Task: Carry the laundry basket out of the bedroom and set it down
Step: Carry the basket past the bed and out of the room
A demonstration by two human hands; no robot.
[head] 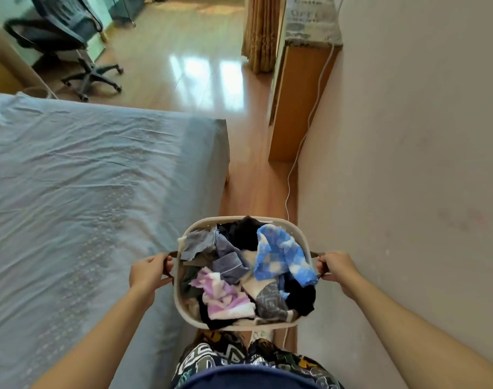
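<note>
A white plastic laundry basket [305, 242] hangs in front of my body, held up off the floor in the narrow gap between bed and wall. It is heaped with mixed clothes, among them a blue checked piece [279, 255] and a purple-and-white piece [225, 296]. My left hand [150, 272] is closed around the dark handle on the basket's left side. My right hand [338, 266] is closed around the matching handle on the right side.
A bed with a pale blue sheet [79, 192] fills the left. A bare wall [408, 178] runs close on the right, with a wooden cabinet [298, 99] and a white cable ahead. Beyond lie shiny wood floor [200, 66], an office chair [68, 43] and a curtain [260, 32].
</note>
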